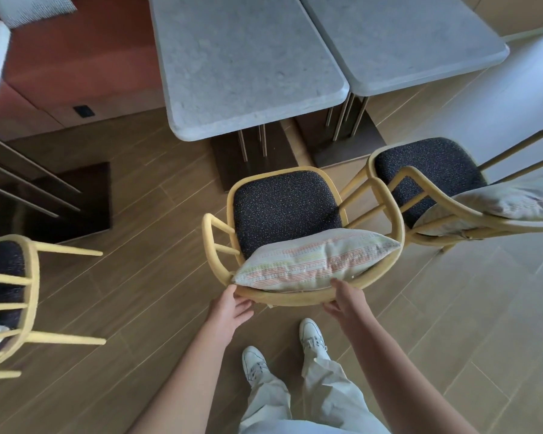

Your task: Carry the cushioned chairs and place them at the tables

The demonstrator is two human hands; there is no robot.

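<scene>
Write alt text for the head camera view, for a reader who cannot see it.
Seen from above, a person's left hand and right hand touch the curved back rail of a yellow chair with a dark seat and a patterned cushion, facing a grey stone table. Similar chairs stand on either side on the wooden floor.

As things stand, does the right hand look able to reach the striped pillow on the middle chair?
Probably yes. The right hand is already at the back rail of the middle chair, right beside the striped pillow leaning against it, and nothing lies between them.
</scene>
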